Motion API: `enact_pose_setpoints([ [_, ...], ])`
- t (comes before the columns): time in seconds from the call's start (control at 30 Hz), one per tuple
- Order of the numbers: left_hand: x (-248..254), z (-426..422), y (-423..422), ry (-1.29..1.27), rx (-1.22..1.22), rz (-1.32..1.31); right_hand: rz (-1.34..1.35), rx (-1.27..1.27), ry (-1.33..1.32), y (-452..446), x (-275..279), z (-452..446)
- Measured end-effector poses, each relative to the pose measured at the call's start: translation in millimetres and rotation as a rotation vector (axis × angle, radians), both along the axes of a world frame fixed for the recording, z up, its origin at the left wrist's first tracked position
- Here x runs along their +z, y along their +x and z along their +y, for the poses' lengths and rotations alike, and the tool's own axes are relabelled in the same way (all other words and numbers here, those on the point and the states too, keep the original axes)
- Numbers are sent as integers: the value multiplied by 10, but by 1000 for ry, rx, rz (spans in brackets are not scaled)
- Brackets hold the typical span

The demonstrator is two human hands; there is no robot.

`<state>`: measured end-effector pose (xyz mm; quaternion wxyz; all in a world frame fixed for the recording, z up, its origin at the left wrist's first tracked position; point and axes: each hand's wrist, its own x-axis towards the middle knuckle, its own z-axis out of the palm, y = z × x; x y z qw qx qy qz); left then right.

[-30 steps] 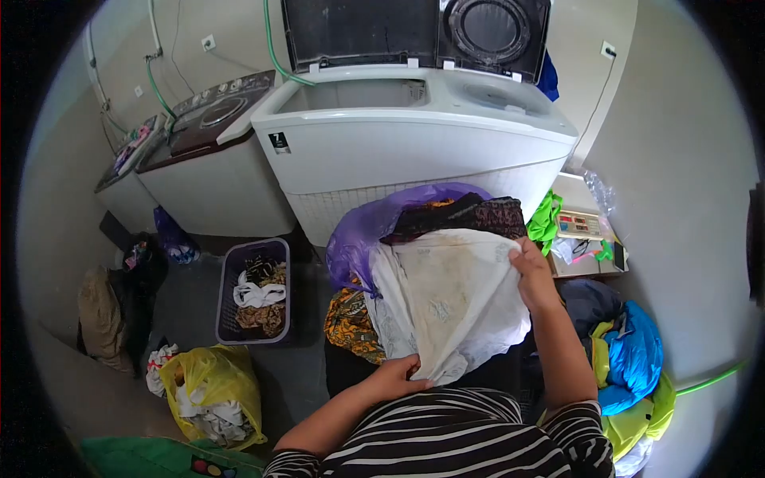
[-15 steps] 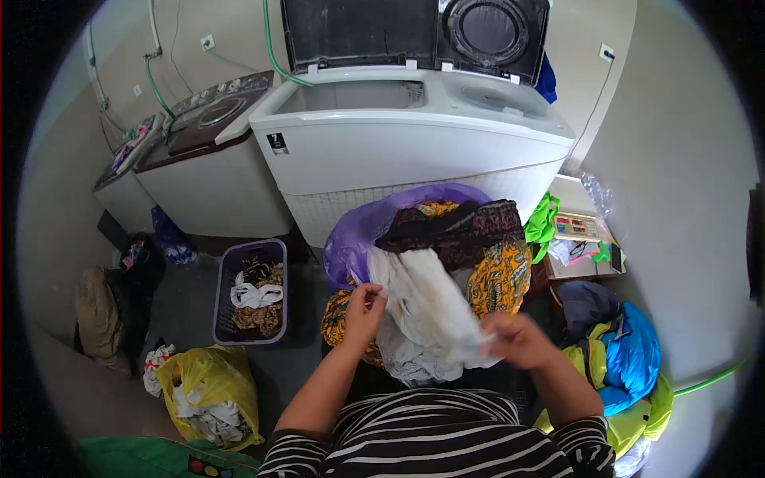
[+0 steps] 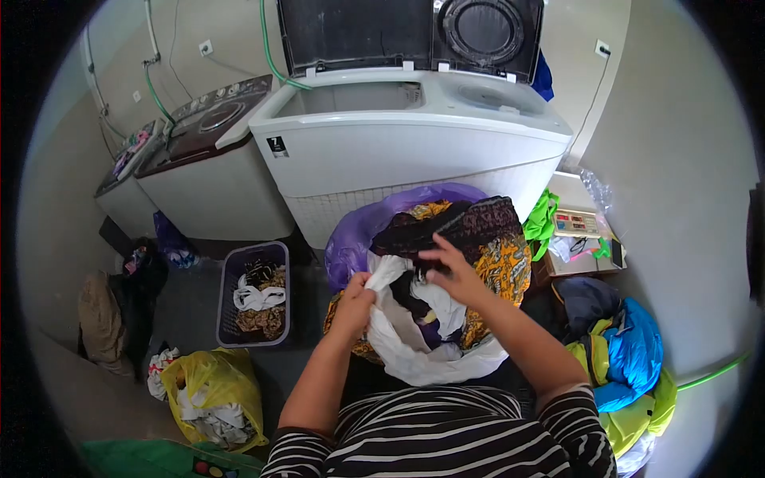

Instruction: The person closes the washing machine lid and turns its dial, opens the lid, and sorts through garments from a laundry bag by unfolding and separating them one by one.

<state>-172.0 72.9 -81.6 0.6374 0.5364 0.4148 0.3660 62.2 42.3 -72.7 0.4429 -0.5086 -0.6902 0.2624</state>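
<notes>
My left hand point(image 3: 354, 309) is closed on the rim of a white plastic bag point(image 3: 398, 356) in front of me. The bag gapes open, showing black, purple and white clothes point(image 3: 430, 315) inside. Just above its far right side, my right hand point(image 3: 454, 271) has its fingers spread and holds nothing. Behind the bag lies a dark patterned cloth point(image 3: 494, 219) on yellow-orange patterned fabric point(image 3: 506, 267). A purple plastic bag point(image 3: 348, 239) surrounds the far left of this heap.
A white twin-tub washing machine point(image 3: 414, 151) with raised lids stands ahead. On the floor to the left are a laundry basket point(image 3: 225, 323) and a yellow bag point(image 3: 239, 382) of clothes. Blue and lime garments point(image 3: 633, 354) lie at right, near a small cabinet point(image 3: 594, 267).
The white bag's mouth has opened, bringing the dark clothes inside into view. My right hand has let go of the white material and moved up and left over the bag. My left hand keeps its grip.
</notes>
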Motion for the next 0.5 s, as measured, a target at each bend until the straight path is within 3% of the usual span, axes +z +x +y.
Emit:
enact_pose_setpoints([
  [0.17,401,50,-379,-129,75,-554,-210,-147,-47,241,-501,691],
  [0.3,618,-14,-711,-83,83,-716,-239,-257,-51,267,-712,891],
  [0.5,640,-25,-847,-82,76,-913,98,-289,39,-61,-455,598],
])
